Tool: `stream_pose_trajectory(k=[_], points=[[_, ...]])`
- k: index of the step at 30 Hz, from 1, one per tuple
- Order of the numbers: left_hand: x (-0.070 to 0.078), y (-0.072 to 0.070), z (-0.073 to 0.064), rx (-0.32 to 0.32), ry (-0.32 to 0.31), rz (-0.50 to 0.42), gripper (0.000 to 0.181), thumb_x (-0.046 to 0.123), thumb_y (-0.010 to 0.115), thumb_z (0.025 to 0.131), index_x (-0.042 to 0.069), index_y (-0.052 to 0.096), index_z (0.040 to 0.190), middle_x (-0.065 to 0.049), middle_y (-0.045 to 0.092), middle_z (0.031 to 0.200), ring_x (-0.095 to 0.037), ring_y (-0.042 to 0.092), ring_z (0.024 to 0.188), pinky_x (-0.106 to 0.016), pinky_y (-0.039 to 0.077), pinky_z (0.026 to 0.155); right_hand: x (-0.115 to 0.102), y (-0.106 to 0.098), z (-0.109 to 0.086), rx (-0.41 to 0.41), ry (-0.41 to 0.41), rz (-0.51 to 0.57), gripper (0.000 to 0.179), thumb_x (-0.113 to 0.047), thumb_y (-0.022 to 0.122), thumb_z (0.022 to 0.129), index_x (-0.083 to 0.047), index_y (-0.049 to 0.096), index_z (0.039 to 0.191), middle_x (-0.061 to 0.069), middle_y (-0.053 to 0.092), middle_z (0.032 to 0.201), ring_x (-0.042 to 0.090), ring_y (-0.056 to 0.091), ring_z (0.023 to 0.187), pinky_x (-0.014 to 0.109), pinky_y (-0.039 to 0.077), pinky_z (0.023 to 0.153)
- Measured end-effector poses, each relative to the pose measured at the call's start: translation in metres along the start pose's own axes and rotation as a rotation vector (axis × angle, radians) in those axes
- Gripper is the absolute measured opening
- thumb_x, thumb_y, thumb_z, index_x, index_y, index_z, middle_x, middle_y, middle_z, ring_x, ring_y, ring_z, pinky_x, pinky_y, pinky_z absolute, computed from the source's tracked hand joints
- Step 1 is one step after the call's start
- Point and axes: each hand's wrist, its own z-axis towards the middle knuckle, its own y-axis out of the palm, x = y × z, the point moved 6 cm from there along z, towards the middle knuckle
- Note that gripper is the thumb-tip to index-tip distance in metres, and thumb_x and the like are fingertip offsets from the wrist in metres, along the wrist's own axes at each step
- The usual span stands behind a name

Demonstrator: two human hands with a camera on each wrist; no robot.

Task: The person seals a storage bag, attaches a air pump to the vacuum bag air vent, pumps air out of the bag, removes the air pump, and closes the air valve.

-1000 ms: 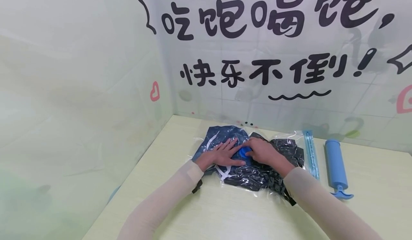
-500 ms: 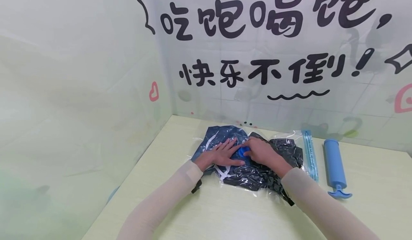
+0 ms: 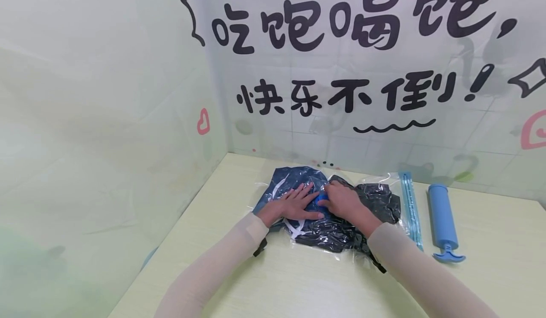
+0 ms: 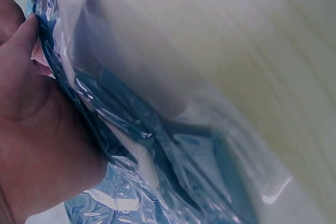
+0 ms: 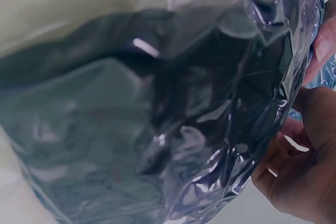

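Observation:
A clear vacuum storage bag [image 3: 375, 204] with dark blue and black clothing inside lies wrinkled on the table. Spread across its blue part is my left hand [image 3: 294, 205], fingers straight and pressing on the plastic. Beside its fingertips, my right hand [image 3: 344, 202] has its thumb and fingers curled on the round blue valve cap [image 3: 322, 198], which they partly cover. Both wrist views show the shiny bag close up, with the left palm [image 4: 42, 129] against it in one and the right hand's curled fingers [image 5: 278, 161] at its edge in the other.
To the right of the bag lies a blue hand pump [image 3: 444, 218], its handle toward me. A teal zip seal [image 3: 410, 211] runs along the bag's right end. Printed sheets [image 3: 298, 138] hang behind and to the left of the pale table [image 3: 298, 285].
My right hand has turned and shifted slightly left on the valve cap, its fingers drawing in and covering more of it. The left hand stays in place on the bag.

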Motion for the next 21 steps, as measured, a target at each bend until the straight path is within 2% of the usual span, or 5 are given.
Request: stream_pose_trajectory(k=[5, 10, 17, 21], points=[[0.001, -0.001, -0.002, -0.006, -0.003, 0.012, 0.084, 0.068, 0.041, 0.1, 0.027, 0.011, 0.166, 0.004, -0.012, 0.169, -0.017, -0.016, 0.151, -0.042, -0.003, 0.12, 0.001, 0.004, 0.001, 0.0, 0.042, -0.036, 0.051, -0.039, 0.071, 0.097, 0.004, 0.063, 0.123, 0.021, 0.064, 0.107, 0.037, 0.068, 0.091, 0.054, 0.057, 0.073], [0.006, -0.006, -0.008, 0.013, 0.003, 0.006, 0.084, 0.07, 0.042, 0.099, 0.026, 0.016, 0.165, 0.003, -0.006, 0.17, -0.018, -0.01, 0.152, -0.043, 0.002, 0.12, 0.001, 0.011, 0.003, -0.007, 0.088, -0.092, 0.062, -0.043, 0.066, 0.1, 0.008, 0.056, 0.134, 0.025, 0.065, 0.114, 0.042, 0.067, 0.098, 0.057, 0.056, 0.077], [0.004, -0.004, -0.006, -0.002, 0.004, -0.002, 0.082, 0.066, 0.044, 0.1, 0.027, 0.013, 0.165, 0.004, -0.011, 0.169, -0.016, -0.016, 0.151, -0.042, -0.004, 0.12, -0.007, 0.013, 0.006, 0.014, 0.159, -0.174, 0.057, -0.043, 0.065, 0.1, 0.009, 0.06, 0.121, 0.023, 0.065, 0.098, 0.04, 0.068, 0.084, 0.053, 0.057, 0.07], [0.001, 0.0, 0.0, 0.0, 0.003, 0.005, 0.082, 0.066, 0.042, 0.1, 0.028, 0.011, 0.165, 0.005, -0.012, 0.168, -0.016, -0.017, 0.15, -0.043, -0.003, 0.12, -0.007, 0.017, 0.007, 0.014, 0.165, -0.183, 0.053, -0.043, 0.064, 0.1, 0.007, 0.06, 0.119, 0.023, 0.065, 0.097, 0.04, 0.068, 0.083, 0.052, 0.057, 0.069]])
